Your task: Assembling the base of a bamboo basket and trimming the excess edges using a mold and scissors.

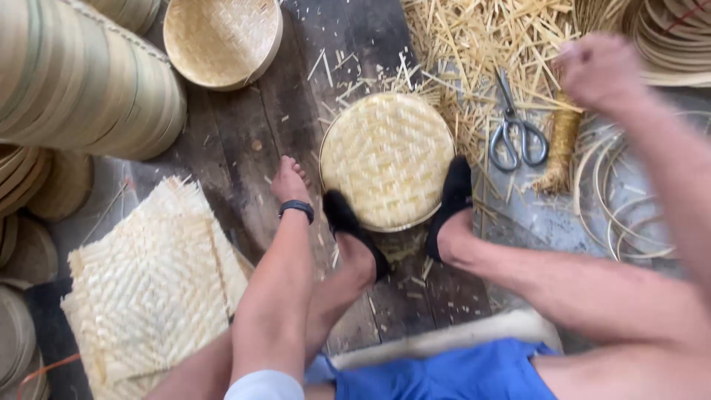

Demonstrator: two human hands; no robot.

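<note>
A round woven bamboo tray [386,157] lies on the dark wooden floor, held between my two feet in black socks. My left hand [287,180], with a black wristband, reaches down to the floor just left of the tray, fingers together, and I cannot see anything in it. My right hand [600,70] is raised and blurred at the upper right, closed in a fist near a bundle of straw-coloured fibre [561,148]. Grey-handled scissors [514,133] lie to the right of the tray.
A flat woven bamboo mat [148,289] lies at lower left. A stack of bamboo hoops [81,74] lies at upper left, with a finished round basket [221,38] behind. Loose bamboo strips [481,44] litter the top. Thin bamboo rings [629,200] lie at right.
</note>
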